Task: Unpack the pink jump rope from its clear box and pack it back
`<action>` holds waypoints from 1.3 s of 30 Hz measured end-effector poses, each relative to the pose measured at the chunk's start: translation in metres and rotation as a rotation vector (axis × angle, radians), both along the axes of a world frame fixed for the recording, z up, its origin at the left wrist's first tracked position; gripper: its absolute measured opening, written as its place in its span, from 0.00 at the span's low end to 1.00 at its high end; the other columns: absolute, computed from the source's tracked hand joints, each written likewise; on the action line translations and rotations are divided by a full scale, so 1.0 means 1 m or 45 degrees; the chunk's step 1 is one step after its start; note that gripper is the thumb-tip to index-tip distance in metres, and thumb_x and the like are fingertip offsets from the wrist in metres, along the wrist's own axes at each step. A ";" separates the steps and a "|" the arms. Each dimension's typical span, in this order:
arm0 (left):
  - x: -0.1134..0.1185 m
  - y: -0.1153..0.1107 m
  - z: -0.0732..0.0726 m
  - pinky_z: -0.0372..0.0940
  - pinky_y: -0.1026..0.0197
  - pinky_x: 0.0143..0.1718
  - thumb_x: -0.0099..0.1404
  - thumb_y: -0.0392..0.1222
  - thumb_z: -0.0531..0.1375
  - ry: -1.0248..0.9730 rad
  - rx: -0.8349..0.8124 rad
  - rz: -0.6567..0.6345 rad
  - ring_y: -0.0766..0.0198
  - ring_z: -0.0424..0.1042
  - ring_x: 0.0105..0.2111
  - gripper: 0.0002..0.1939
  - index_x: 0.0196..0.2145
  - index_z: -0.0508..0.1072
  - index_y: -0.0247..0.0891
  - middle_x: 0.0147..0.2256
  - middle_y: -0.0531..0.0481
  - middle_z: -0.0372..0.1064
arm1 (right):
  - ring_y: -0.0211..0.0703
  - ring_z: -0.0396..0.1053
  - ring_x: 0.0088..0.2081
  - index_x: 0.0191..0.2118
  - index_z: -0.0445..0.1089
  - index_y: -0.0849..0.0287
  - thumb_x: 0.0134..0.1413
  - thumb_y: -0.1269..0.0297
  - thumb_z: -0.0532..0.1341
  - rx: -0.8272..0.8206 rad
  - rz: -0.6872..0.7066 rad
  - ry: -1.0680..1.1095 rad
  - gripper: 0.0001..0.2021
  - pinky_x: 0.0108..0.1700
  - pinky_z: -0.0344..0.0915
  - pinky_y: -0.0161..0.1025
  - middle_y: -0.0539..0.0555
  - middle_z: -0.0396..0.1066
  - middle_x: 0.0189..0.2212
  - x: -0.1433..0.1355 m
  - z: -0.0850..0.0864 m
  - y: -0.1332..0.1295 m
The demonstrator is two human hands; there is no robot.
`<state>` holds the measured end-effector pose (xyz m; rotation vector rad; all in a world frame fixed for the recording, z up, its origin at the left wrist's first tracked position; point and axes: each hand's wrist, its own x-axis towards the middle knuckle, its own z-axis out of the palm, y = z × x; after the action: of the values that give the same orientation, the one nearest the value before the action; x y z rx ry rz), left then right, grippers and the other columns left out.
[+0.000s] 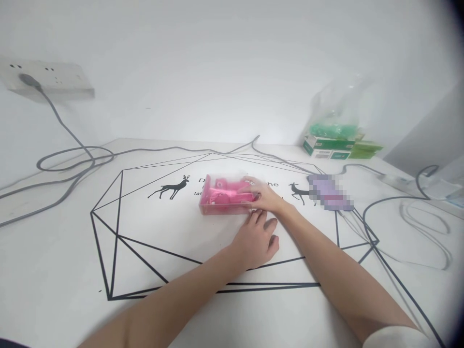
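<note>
A pink box with a clear cover lies flat on the white table mat, pink items showing inside it. My right hand rests over the box's right end, its fingers on the top and the thumb by the right side. Just in front of the box's near right corner is my left hand, palm down with its fingers apart and its fingertips close to the box edge. Nothing shows in my left hand.
A blurred purple object lies right of the hands. Green and white boxes with a plastic bag stand at the back right. Grey cables run along the back and left; more cables curl at the right. A wall socket is upper left.
</note>
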<state>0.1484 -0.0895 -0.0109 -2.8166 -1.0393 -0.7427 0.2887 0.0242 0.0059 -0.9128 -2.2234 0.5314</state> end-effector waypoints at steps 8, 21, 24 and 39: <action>0.001 -0.001 0.001 0.60 0.42 0.57 0.67 0.43 0.52 -0.028 -0.024 -0.005 0.44 0.62 0.56 0.22 0.55 0.68 0.32 0.54 0.33 0.64 | 0.56 0.53 0.65 0.55 0.72 0.43 0.46 0.55 0.71 -0.134 0.050 -0.101 0.27 0.64 0.57 0.51 0.52 0.48 0.66 -0.006 -0.003 0.001; 0.000 -0.001 0.000 0.60 0.42 0.56 0.66 0.42 0.53 -0.037 -0.021 -0.011 0.44 0.62 0.55 0.22 0.55 0.68 0.32 0.54 0.34 0.64 | 0.57 0.62 0.60 0.47 0.78 0.50 0.47 0.57 0.70 -0.042 -0.040 -0.087 0.19 0.59 0.62 0.51 0.56 0.58 0.62 -0.009 0.003 -0.002; 0.000 -0.001 0.001 0.61 0.43 0.56 0.67 0.42 0.53 -0.036 -0.023 -0.007 0.44 0.62 0.55 0.21 0.55 0.68 0.33 0.54 0.34 0.64 | 0.55 0.65 0.58 0.46 0.78 0.51 0.45 0.59 0.71 -0.016 -0.033 -0.071 0.19 0.58 0.64 0.49 0.55 0.60 0.62 -0.008 0.002 -0.001; 0.000 -0.001 -0.002 0.59 0.43 0.58 0.67 0.44 0.53 -0.002 0.003 0.022 0.44 0.62 0.56 0.21 0.54 0.69 0.32 0.56 0.32 0.64 | 0.54 0.70 0.54 0.43 0.80 0.50 0.42 0.61 0.71 0.021 -0.011 -0.041 0.18 0.54 0.66 0.46 0.54 0.65 0.59 0.004 0.001 0.002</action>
<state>0.1485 -0.0903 -0.0130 -2.8020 -1.0609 -0.7436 0.2930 0.0266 0.0071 -0.9284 -2.2486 0.4967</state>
